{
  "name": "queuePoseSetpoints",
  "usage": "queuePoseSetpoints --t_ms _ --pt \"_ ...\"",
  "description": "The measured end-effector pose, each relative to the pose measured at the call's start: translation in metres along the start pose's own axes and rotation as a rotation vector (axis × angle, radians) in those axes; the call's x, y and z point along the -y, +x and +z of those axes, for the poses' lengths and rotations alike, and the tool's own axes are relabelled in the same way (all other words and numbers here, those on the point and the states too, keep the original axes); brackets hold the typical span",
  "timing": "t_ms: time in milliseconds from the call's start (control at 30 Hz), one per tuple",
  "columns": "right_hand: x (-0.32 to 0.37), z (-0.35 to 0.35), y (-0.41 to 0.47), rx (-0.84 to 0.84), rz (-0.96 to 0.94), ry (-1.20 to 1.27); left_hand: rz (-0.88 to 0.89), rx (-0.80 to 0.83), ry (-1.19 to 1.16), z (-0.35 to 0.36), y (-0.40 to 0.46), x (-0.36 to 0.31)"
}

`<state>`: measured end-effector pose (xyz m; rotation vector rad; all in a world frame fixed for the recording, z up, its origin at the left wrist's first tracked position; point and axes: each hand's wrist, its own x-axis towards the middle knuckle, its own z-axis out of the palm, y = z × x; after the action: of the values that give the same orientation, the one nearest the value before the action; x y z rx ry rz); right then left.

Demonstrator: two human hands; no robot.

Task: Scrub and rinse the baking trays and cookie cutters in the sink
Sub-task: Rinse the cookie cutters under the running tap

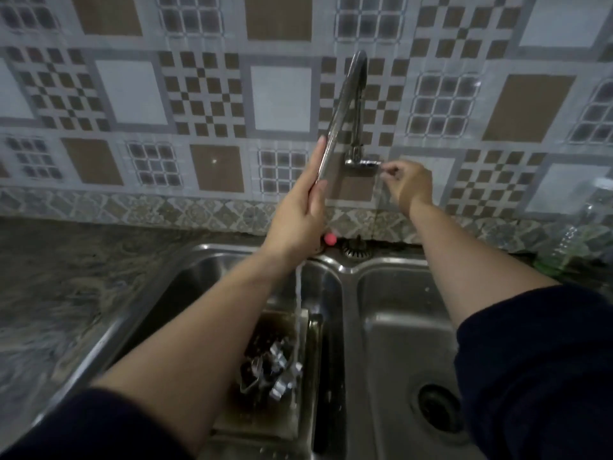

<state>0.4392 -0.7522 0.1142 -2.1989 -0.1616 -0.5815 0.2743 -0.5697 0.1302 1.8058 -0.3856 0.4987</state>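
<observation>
While water runs into the left basin of the double sink, a dark baking tray lies there with metal cookie cutters on it. Left hand grasps the tap spout; right hand pinches the tap handle.

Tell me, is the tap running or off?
Running. A thin stream of water falls from the faucet spout into the left basin, onto the baking tray. The right hand pinches the tap handle.
</observation>
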Motion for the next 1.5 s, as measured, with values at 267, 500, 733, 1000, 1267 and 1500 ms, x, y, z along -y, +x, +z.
queuePoseSetpoints --t_ms 267,500,733,1000,1267,1500 --pt "0.029 0.064 -0.188 0.299 0.293 0.339 -0.058 -0.029 -0.016 -0.007 -0.030 0.027" --pt "0.013 0.134 -0.304 0.578 0.740 0.160 -0.566 0.241 0.344 -0.016 -0.153 0.144" --pt "0.012 0.165 -0.313 0.474 0.990 0.257 -0.937 0.478 0.411 -0.019 -0.189 0.185" --pt "0.017 0.145 -0.326 0.440 1.123 0.468 -1.274 0.246 -0.287 -0.023 -0.189 0.166" --pt "0.019 0.110 -0.330 0.273 0.985 0.433 -1.190 0.287 -0.593 -0.008 -0.184 0.149" --pt "0.028 0.113 -0.308 0.230 1.115 0.440 -0.959 0.423 -0.326 -0.003 -0.185 0.144"
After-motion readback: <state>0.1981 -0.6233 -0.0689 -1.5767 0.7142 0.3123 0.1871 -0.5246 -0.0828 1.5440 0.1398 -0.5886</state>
